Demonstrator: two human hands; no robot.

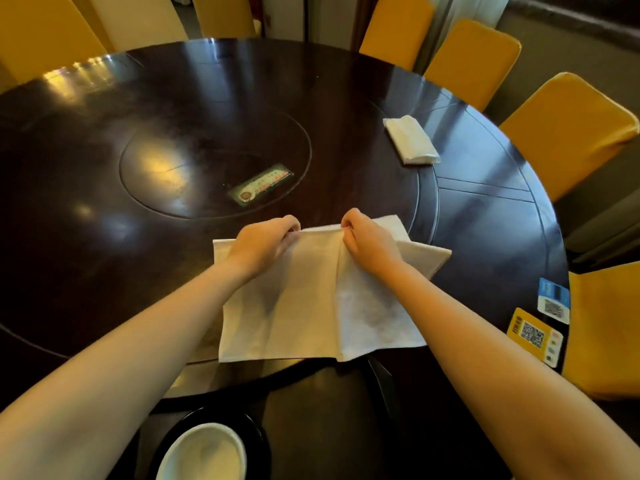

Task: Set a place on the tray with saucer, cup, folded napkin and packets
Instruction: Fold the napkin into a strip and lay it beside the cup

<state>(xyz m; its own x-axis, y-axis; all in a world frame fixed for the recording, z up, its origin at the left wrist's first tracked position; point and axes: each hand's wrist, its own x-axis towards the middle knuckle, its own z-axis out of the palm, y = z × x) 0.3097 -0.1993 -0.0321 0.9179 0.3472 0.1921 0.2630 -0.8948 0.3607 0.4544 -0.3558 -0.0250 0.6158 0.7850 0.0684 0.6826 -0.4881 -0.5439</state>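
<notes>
Head view: dark round table (104, 237), yellow chairs (568, 129)

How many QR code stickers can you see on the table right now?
2, both at the table's right edge: a blue-and-white QR sticker farther from the person, and a yellow QR sticker nearer. The arms and napkin could hide others.

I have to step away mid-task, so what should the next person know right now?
Left hand and right hand: each has a pinch grip on the far edge of the white napkin, partly folded on the dark round table.
A white cup sits on a dark saucer at the near edge. Another folded white cloth lies far right.
No tray or packets in view.
Left: finish the fold, then assemble the setting.
</notes>
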